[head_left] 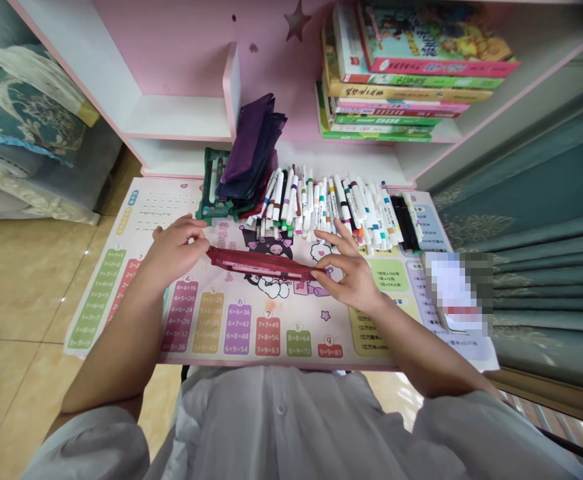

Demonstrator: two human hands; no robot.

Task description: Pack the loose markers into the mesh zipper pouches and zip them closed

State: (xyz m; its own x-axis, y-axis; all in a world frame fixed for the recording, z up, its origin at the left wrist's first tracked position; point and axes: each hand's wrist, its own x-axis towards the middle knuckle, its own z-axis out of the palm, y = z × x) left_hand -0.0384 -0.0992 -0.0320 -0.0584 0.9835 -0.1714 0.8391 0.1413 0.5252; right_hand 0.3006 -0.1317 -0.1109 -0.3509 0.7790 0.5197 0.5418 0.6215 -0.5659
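Note:
A dark red zippered pencil pouch (266,264) is stretched level between my hands, above the printed desk mat. My left hand (180,248) pinches its left end between thumb and fingers. At the right end, my right hand (347,270) grips the corner with thumb and forefinger, its other fingers raised and spread. Something pale shows along the pouch's length; what lies inside is not clear. Just beyond stretches a row of white markers (321,203) with coloured ends. Left of them, purple and navy pouches (251,150) are stacked beside a green pouch (214,187) with pens in it.
The printed mat (271,313) covers the desk. A stack of books (396,100) sits on the shelf at the back right. A phone-like object, partly blurred out (456,293), lies at the right edge near the curtain (546,267). A sofa (31,133) stands at the left.

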